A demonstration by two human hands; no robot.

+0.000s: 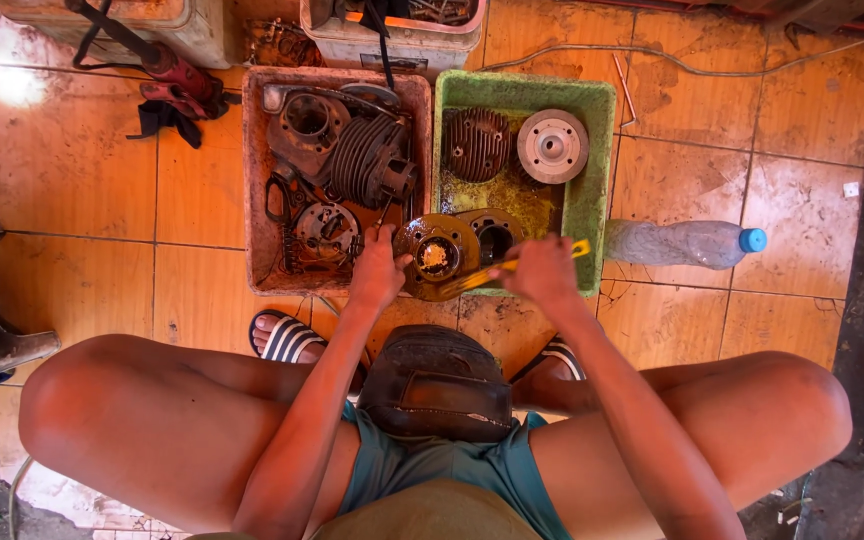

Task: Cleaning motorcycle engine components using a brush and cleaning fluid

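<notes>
round engine cover [436, 257] | greasy, yellow-brown, tilted on green tray's front rim | yellow-handled brush [512, 264] | angled across cover's rt edge

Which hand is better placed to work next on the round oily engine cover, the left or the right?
Probably the right hand: it holds the yellow tool, aimed at the round engine cover. The left hand grips the cover's edge.

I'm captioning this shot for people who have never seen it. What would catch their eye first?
The person's left hand steadies a round, oily metal engine cover at the near edge of the green plastic tray, while the right hand holds a yellow-handled tool against it. Left of that, a reddish-brown tray is packed with a finned grey engine cylinder and other greasy parts.
</notes>
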